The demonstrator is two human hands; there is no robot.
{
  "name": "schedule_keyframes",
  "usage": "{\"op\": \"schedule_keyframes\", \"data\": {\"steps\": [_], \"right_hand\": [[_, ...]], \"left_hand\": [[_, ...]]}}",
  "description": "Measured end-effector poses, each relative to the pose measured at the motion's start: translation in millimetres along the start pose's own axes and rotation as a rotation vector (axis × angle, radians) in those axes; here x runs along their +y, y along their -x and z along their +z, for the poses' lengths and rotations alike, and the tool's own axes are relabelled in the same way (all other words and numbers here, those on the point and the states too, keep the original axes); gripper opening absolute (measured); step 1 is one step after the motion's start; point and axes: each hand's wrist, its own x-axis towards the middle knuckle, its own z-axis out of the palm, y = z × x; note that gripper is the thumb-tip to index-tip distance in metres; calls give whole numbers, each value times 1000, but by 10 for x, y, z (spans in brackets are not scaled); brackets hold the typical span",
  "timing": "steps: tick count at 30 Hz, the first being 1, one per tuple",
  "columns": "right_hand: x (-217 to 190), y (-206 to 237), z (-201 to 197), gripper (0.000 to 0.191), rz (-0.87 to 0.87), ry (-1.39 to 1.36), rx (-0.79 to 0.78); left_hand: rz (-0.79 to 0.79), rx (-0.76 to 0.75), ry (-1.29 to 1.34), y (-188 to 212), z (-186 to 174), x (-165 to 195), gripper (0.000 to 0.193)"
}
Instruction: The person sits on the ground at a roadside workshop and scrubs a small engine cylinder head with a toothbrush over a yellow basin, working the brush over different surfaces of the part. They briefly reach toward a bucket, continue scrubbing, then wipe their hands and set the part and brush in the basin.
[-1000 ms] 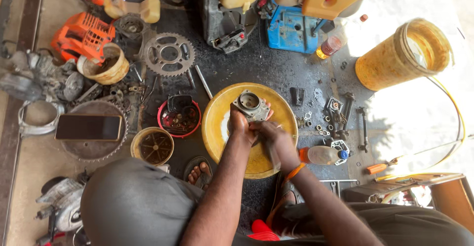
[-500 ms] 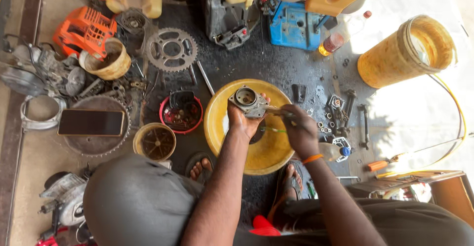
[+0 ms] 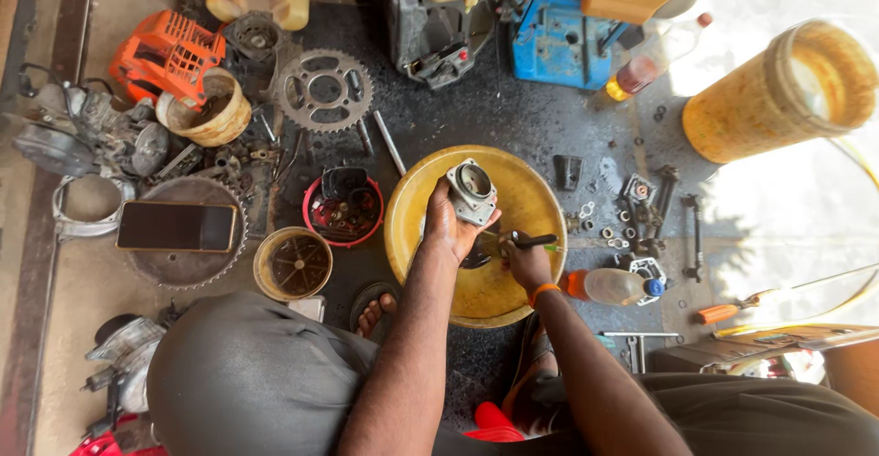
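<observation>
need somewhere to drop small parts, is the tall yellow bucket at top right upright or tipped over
Upright. The tall yellow bucket stands on its base with its open round mouth facing up toward the camera. Glare hides what is inside it.

Your left hand (image 3: 446, 227) is raised, fingers curled in a firm grasp, wrist straight and forearm reaching up from below. Your right hand (image 3: 528, 259) sits just beside and lower, fist closed, an orange band on its wrist, forearm angling in from the right.
</observation>
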Motion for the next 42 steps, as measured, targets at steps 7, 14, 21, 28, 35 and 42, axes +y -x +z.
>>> {"op": "schedule_keyframes", "data": {"steps": [7,14,21,28,35,42], "right_hand": [[143,107,303,23,-387,718,-15],[-222,-42,248,28,-8,92,-236],[-1471,635,-8,27,-10,-518,-63],[-1890,1274,-7,24,-783,334,9],[-1683,1307,-95,24,-701,494,67],[-1744,1028,-120,21,-901,617,-11]], "left_hand": [[-48,295,-21,-116,-33,9,57],[66,360,-68,-113,20,121,69],[177,506,-234,218,6,331,89],[53,542,-377,504,175,-33,84],[-30,536,-329,489,121,-115,72],[-59,521,-367,268,188,-187,75]]}}
